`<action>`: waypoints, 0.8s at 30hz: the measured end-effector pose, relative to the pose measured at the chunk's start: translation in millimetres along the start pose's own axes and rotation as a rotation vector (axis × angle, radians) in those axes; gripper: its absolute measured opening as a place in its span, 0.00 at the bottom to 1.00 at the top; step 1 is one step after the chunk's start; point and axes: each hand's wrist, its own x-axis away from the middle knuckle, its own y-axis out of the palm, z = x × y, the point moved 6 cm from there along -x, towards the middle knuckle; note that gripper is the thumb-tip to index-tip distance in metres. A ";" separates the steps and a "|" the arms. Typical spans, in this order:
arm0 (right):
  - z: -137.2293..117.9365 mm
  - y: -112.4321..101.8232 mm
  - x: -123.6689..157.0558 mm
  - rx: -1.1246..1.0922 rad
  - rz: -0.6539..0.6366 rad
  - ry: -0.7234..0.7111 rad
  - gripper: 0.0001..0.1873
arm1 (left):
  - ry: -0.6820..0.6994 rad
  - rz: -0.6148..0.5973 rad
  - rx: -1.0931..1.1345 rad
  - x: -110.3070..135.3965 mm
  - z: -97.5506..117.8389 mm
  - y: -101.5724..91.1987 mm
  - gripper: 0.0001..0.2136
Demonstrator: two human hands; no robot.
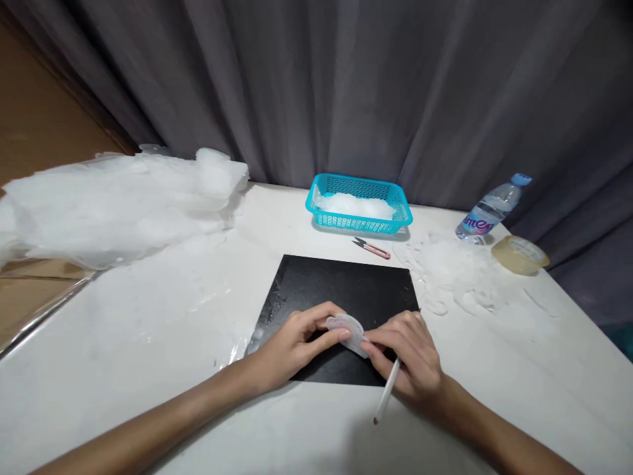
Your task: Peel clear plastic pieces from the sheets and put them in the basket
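A thin, translucent white round piece [349, 330] is pinched between the thumb and fingers of my left hand [311, 336], tilted above a black square mat [346, 280]. The fingertips of my right hand [410, 353] are closed at the right edge of this piece. A slim white pen-like stick [387, 394] is also gripped in my right hand, its lower end pointing down toward me. Its other end is hidden by the fingers. What exactly the right fingertips pinch at the edge is too small to make out.
Beyond the mat stand a blue basket [359, 223] holding white pieces and pink-handled thread snips [372, 248]. On the right are white scraps [457, 270], a water bottle [492, 210] and a tape roll [519, 256]. A heap of translucent white sheets [123, 204] covers the far left.
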 end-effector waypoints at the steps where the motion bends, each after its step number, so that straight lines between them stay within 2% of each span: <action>1: 0.2 -0.2 0.3 0.000 0.002 0.001 0.09 | -0.013 -0.007 0.019 -0.7 -1.1 0.7 0.09; 5: 0.1 -2.2 -0.7 0.005 -0.012 -0.001 0.09 | -0.075 0.002 0.119 -2.6 -4.8 2.4 0.09; 8: 4.6 -3.3 -2.2 0.027 -0.022 0.045 0.11 | -0.151 0.005 0.351 -4.2 -7.8 2.8 0.11; 10: 12.0 -3.0 -2.7 0.044 -0.001 0.106 0.11 | -0.195 0.087 0.512 -7.4 -9.9 -7.8 0.15; 12: 20.7 -0.5 -3.1 0.055 0.022 0.157 0.10 | -0.193 0.252 0.580 -15.8 -9.0 -33.1 0.19; 15: 33.0 5.3 -3.9 0.056 0.030 0.221 0.09 | -0.038 0.498 0.473 -45.6 10.9 -89.3 0.21; 17: 37.6 7.8 -5.0 0.061 0.026 0.236 0.09 | 0.106 0.494 0.258 -79.8 36.8 -119.1 0.24; 18: 38.2 8.1 -5.9 0.070 0.024 0.229 0.09 | 0.139 0.435 0.098 -99.4 48.8 -127.3 0.27; 21: 37.2 6.8 -8.6 0.112 0.026 0.186 0.08 | 0.134 0.355 -0.055 -144.3 66.2 -141.3 0.32; 22: 37.2 6.1 -9.3 0.125 0.028 0.179 0.08 | 0.121 0.333 -0.104 -151.2 67.8 -141.3 0.35; 24: 38.1 5.6 -9.9 0.140 0.028 0.178 0.08 | 0.119 0.304 -0.200 -149.1 67.3 -138.8 0.36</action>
